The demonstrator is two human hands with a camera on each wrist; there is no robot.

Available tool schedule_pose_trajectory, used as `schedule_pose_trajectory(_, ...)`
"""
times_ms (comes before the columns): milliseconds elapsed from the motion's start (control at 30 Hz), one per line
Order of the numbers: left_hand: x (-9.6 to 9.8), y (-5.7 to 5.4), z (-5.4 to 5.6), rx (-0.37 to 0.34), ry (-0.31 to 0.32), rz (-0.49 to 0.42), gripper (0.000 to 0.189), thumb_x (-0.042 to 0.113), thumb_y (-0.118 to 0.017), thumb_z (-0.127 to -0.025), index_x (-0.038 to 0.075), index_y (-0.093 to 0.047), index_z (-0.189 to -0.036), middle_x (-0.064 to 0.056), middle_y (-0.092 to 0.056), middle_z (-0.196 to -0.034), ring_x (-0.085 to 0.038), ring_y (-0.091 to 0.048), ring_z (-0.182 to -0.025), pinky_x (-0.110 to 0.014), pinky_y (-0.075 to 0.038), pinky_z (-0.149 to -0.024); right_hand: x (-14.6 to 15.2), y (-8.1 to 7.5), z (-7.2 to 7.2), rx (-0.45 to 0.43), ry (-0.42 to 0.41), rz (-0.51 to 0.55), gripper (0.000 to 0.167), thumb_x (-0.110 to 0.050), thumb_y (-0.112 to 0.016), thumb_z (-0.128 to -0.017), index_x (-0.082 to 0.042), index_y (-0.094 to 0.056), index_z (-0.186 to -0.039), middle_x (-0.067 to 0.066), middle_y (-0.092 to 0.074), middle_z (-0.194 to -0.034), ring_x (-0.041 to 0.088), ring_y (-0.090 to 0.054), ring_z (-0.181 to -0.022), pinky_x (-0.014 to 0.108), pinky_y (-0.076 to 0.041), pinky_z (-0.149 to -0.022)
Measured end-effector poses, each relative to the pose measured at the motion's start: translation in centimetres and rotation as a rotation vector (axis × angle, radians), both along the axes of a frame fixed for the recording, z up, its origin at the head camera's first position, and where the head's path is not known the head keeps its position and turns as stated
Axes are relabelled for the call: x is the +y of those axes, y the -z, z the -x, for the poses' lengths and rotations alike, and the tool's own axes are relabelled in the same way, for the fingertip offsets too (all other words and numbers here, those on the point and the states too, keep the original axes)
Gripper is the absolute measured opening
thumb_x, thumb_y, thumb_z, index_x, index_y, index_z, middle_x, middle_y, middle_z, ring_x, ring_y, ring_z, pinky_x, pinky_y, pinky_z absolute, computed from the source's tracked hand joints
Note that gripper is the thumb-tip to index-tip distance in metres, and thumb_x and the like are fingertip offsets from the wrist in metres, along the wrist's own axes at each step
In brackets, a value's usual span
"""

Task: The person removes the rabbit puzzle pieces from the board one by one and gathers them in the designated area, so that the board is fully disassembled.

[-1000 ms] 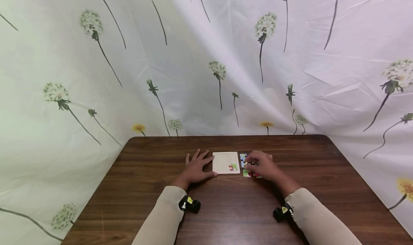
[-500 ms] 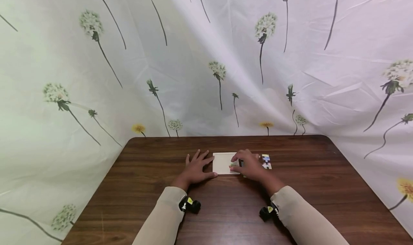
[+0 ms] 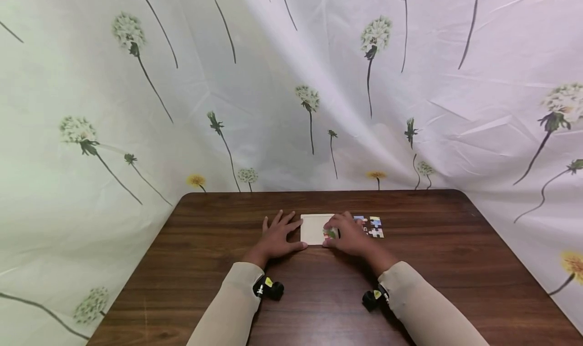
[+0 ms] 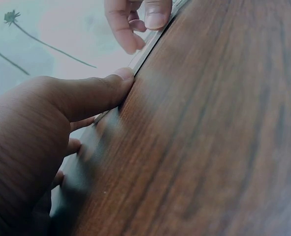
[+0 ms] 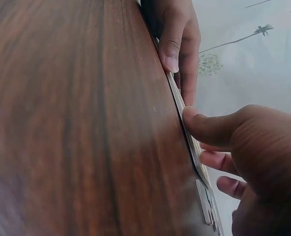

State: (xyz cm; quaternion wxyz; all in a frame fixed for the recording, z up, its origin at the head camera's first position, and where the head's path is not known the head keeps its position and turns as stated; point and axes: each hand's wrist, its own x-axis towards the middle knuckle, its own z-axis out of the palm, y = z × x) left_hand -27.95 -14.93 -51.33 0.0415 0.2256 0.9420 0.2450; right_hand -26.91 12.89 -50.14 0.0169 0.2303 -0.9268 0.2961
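Note:
A pale square puzzle tray lies flat near the far side of the table, with green and pink puzzle pieces at its right end. My left hand spreads its fingers on the table, thumb and index touching the tray's left side. Over the tray's right end bends my right hand, its fingers and thumb around a puzzle piece mostly hidden under it. In the right wrist view the right thumb lies at the tray's near edge, and the left hand holds the tray's other end.
Several loose puzzle pieces lie on the table right of the tray, partly covered by the right hand. The brown wooden table ends at a white dandelion-print cloth behind.
My right hand has moved left from the loose pieces onto the tray's right end, then settled lower there. Pieces at the right came into sight. The left hand has stayed put.

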Motion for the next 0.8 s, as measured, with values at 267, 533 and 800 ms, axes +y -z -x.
schedule_pose_trajectory(267, 0.15, 0.19, 0.24, -0.001, -0.002, 0.017, 0.079, 0.060, -0.074, -0.099, 0.029, -0.049, -0.167, -0.008, -0.031, -0.181, -0.045, -0.012, -0.172, -0.080, 0.001, -0.130, 0.21, 0.20, 0.10, -0.018, -0.017, 0.005, 0.040, -0.026, -0.090, -0.093, -0.011, -0.078, -0.128, 0.009, -0.071, -0.128, 0.029, -0.053, -0.122, 0.060, -0.039, -0.101)
schedule_pose_trajectory(533, 0.13, 0.33, 0.29, 0.002, -0.005, 0.026, 0.079, 0.061, -0.073, -0.099, 0.029, -0.049, -0.167, -0.008, -0.031, -0.181, -0.044, -0.013, -0.172, -0.080, 0.000, -0.130, 0.08, 0.12, 0.12, -0.026, 0.011, 0.031, 0.038, -0.024, -0.094, -0.089, -0.013, -0.080, -0.123, 0.006, -0.066, -0.123, 0.030, -0.054, -0.123, 0.061, -0.036, -0.105)
schedule_pose_trajectory(800, 0.10, 0.25, 0.18, 0.008, -0.012, 0.011, 0.078, 0.059, -0.075, -0.098, 0.028, -0.052, -0.166, -0.009, -0.032, -0.181, -0.045, -0.014, -0.171, -0.081, 0.000, -0.129, 0.00, -0.17, 0.20, 0.020, -0.001, 0.021, 0.016, -0.022, -0.092, -0.091, -0.024, -0.076, -0.096, -0.005, -0.068, -0.105, 0.022, -0.057, -0.112, 0.045, -0.034, -0.091)
